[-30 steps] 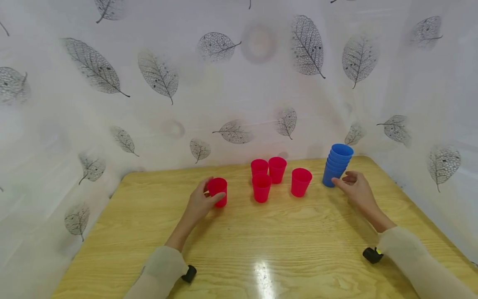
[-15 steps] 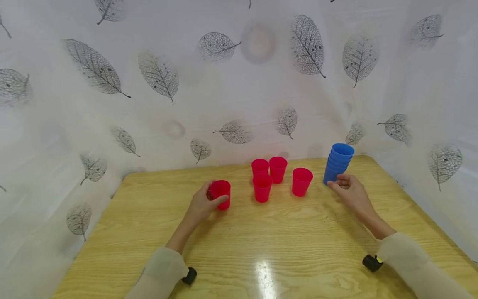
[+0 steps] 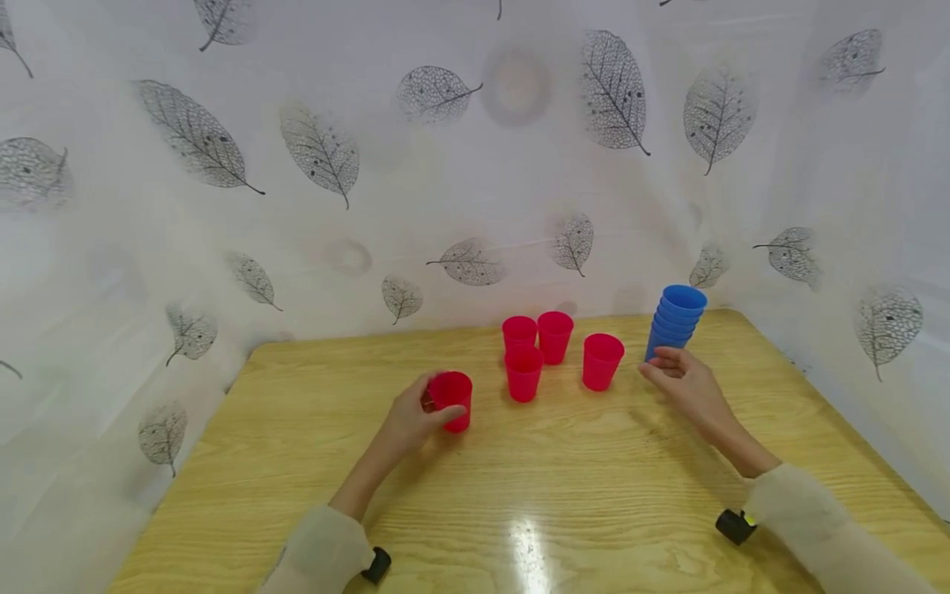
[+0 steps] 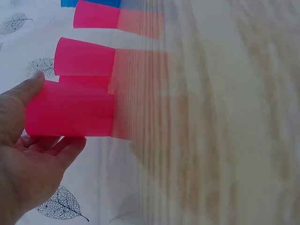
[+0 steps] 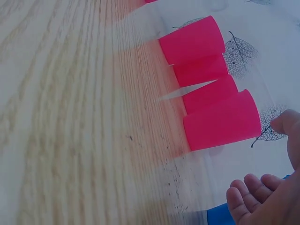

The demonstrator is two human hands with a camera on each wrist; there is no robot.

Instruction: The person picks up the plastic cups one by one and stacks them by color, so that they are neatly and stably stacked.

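Note:
My left hand (image 3: 411,421) grips a red plastic cup (image 3: 462,394) from its left side, thumb in front and fingers behind. The left wrist view shows that cup (image 4: 77,110) upright, its base at the tabletop. On the right, my right hand (image 3: 693,392) hovers in front of a stack of nested blue cups (image 3: 677,322), covering its lower part. Its fingers are loosely bent, with nothing between them and the thumb. In the right wrist view that palm (image 5: 274,204) faces up beside a bit of blue cup (image 5: 218,215).
Between the hands stands a cluster of three upright red cups, with one red cup (image 3: 524,375) in front of the other two. A separate red cup (image 3: 603,363) stands to their right. Behind the wooden table (image 3: 475,511) hangs a pale leaf-patterned sheet (image 3: 475,181).
My left hand has brought its red cup toward me and slightly right. My right hand has shifted a little left and down, away from the blue stack. The other cups stay put.

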